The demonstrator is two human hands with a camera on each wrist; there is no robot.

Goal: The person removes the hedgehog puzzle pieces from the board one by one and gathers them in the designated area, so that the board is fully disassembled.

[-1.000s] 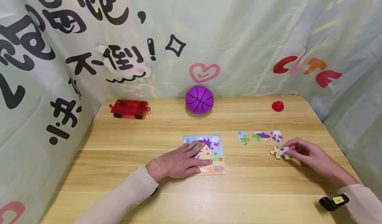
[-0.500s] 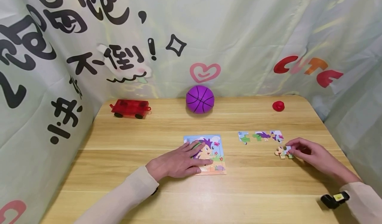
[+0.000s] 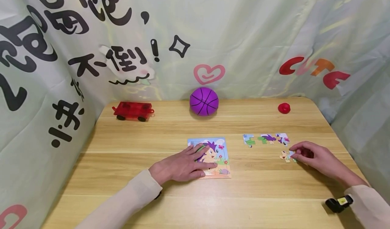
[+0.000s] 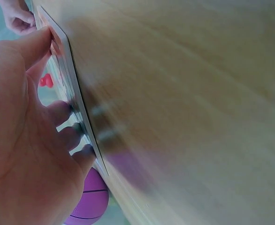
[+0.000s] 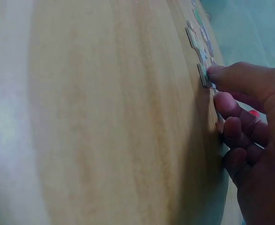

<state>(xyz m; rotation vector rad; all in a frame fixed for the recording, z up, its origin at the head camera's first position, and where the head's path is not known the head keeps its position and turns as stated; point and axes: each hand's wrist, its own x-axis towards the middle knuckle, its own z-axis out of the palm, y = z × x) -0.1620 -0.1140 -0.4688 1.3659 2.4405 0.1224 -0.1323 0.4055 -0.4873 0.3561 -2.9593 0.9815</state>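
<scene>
My left hand (image 3: 182,166) lies spread over a square puzzle board (image 3: 226,158) with a purple-haired cartoon figure, its fingers fairly straight on the picture. In the left wrist view, the thumb and fingertips touch the board (image 4: 74,77), whose edge faces the camera. To the right, my right hand (image 3: 317,158) pinches a blue and green puzzle piece (image 3: 290,154) between thumb and index finger. Beside it on the left is a peach-coloured piece (image 3: 284,156). The right wrist view shows the thumb on the held piece (image 5: 203,75), low over the wood, with the other fingers curled.
Above that hand lie more loose puzzle pieces (image 3: 248,140), including a purple-and-green one (image 3: 267,139) and one with a butterfly (image 3: 283,139). Along the back stand a red toy cart (image 3: 133,111), a purple ball (image 3: 204,101) and a small red object (image 3: 284,108). Printed curtains enclose the table.
My right hand shifts slightly right with the pinched piece, then a little back left; the peach-coloured piece moves alongside. My left hand keeps its place on the board.
</scene>
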